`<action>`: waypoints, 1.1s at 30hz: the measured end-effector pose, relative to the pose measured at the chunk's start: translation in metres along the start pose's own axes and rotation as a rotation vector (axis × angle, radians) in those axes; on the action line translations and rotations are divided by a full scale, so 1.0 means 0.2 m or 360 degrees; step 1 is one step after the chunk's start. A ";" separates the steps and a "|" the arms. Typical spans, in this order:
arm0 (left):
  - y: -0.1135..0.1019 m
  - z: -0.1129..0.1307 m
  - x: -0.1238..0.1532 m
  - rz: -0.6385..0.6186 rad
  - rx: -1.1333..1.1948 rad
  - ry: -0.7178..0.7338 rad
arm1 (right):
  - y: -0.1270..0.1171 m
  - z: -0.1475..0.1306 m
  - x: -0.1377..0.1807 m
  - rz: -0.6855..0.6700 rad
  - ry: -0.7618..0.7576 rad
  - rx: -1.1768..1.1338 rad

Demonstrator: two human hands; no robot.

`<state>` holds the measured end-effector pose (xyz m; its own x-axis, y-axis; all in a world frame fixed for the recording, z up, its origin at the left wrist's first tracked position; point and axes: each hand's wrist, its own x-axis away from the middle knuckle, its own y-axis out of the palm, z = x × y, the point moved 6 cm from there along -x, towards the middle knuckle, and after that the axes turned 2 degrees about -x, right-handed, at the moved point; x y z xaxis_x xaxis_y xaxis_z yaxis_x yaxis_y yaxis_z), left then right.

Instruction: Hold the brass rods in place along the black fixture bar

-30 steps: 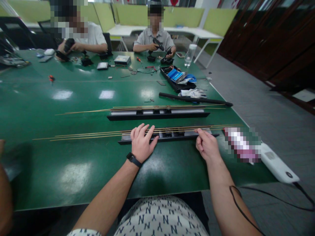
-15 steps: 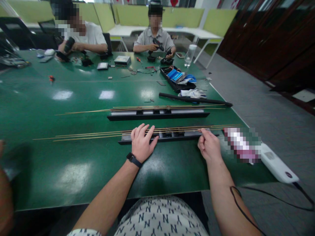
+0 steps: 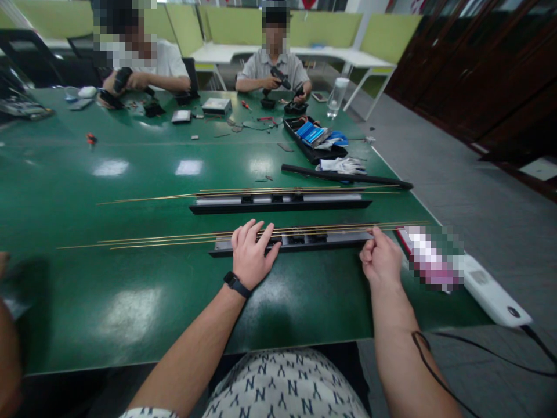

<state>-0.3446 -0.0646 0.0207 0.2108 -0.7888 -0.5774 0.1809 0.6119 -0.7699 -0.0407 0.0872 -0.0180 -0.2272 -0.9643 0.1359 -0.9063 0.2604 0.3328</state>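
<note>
A long black rail [image 3: 300, 248] with a pale inner channel and black blocks in it lies crosswise in front of me. Several thin gold-coloured rods [image 3: 161, 239] run along it and stick out past both its ends. Spread flat over the rods and the rail's left part is my left hand [image 3: 252, 255], fingers apart. My right hand [image 3: 382, 256] is closed in a pinch at the rail's right end, on the tip of the nearest rod. Just beyond lies a second black rail [image 3: 278, 206] with more gold rods across it.
Farther back are a black bar [image 3: 343, 176], white gloves [image 3: 342, 166] and a black tray [image 3: 311, 152] with blue items. A white power bank-like device [image 3: 496, 296] with a cable sits at the right edge. Two people with power drills sit opposite; another person's arm [image 3: 8, 348] shows at left.
My right hand has moved a little to the right, and the nearest rod's left end has slid right with it. My left hand has stayed in place.
</note>
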 end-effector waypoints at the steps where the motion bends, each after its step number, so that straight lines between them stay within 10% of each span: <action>1: 0.00 0.00 0.00 0.0000 0.0001 0.0000 | -0.01 0.00 -0.01 0.0017 -0.0003 0.0001; 17: 0.01 0.00 0.00 -0.0015 -0.0034 -0.0006 | -0.02 0.02 0.00 0.0031 -0.0026 0.0075; 33: 0.00 0.01 0.00 0.0007 -0.0031 0.0012 | 0.12 0.07 0.09 -0.0497 0.0214 0.0165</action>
<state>-0.3437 -0.0648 0.0220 0.2043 -0.7864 -0.5829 0.1614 0.6144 -0.7723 -0.0719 0.0752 -0.0212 0.1094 -0.9799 0.1667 -0.9576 -0.0589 0.2819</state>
